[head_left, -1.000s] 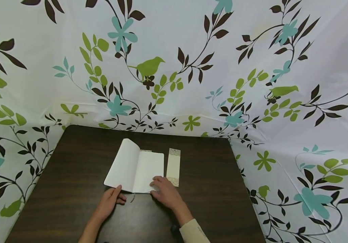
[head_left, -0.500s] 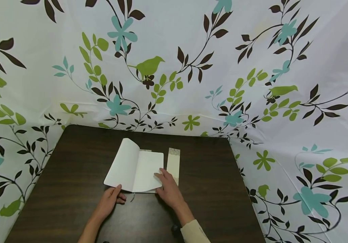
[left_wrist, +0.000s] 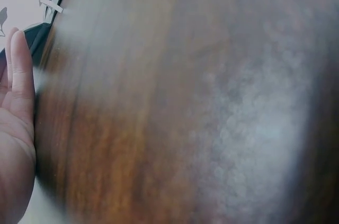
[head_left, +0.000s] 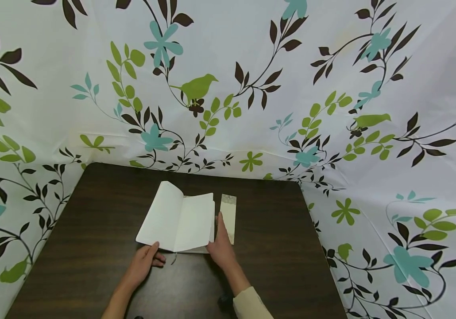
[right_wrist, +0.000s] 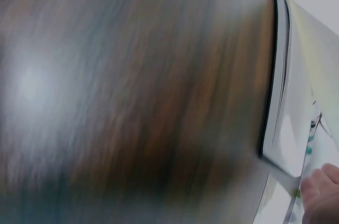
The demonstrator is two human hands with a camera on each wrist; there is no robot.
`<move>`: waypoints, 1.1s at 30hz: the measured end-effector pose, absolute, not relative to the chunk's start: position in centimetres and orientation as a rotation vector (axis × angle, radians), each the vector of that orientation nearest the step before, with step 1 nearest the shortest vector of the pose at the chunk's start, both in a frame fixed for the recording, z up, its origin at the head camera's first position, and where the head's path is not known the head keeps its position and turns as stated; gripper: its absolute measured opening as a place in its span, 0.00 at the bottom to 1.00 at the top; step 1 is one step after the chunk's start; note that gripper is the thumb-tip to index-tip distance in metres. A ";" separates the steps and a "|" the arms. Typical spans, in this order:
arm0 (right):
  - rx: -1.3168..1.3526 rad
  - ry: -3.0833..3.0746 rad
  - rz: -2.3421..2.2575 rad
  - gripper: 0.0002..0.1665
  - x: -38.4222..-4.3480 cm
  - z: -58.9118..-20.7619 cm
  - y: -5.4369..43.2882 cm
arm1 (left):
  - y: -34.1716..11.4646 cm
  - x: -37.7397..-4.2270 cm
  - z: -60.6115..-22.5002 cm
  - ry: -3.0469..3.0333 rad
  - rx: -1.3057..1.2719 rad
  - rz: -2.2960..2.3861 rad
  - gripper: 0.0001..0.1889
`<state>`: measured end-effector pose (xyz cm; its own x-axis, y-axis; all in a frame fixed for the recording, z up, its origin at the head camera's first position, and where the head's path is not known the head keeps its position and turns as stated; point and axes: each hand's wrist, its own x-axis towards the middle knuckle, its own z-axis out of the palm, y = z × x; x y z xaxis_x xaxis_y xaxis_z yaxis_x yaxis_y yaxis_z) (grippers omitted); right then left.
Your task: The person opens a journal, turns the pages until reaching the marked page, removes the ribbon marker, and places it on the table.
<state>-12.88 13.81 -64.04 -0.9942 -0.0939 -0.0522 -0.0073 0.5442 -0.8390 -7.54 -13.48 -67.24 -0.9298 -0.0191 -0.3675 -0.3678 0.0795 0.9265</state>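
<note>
An open notebook [head_left: 159, 221] with blank white pages lies on the dark wooden table. At its lower left edge is my left hand [head_left: 142, 263], the thumb resting on the page border and the other fingers loosely bent in front of it. My right hand [head_left: 222, 250] stands at the right edge, fingers fairly straight, touching a raised right-hand page [head_left: 196, 221]. In the right wrist view, only the fingertips of this hand [right_wrist: 320, 189] appear, beyond the notebook's corner [right_wrist: 283, 150]. The left wrist view shows the left hand's straight fingers [left_wrist: 21, 70] beside the table edge.
Right of the notebook lies a pale strip [head_left: 229, 212] with patterned ends, like a bookmark. A thin ribbon [head_left: 174, 259] hangs from the notebook's bottom. Behind the table [head_left: 104, 199] hangs a white cloth [head_left: 228, 53] printed with leaves and birds.
My right hand has moved from lying on the right page to its outer edge, and that page has risen from the ones beneath. The left hand has stayed put.
</note>
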 end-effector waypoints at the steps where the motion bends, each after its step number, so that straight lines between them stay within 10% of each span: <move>1: -0.113 2.647 -1.472 0.62 -12.8 -64.0 13.6 | -13.5 -7.6 -67.2 2.097 -0.383 1.936 0.26; 33: -0.836 2.666 -0.790 0.39 -10.0 -63.1 7.2 | -14.1 -7.7 -67.2 1.960 -0.210 2.014 0.26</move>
<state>-9.97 7.22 -63.13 -0.8083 -0.5854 -0.0627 -0.4568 0.6908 -0.5605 -7.71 -14.08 -67.23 -0.9373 0.1258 -0.3250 -0.3283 -0.0056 0.9446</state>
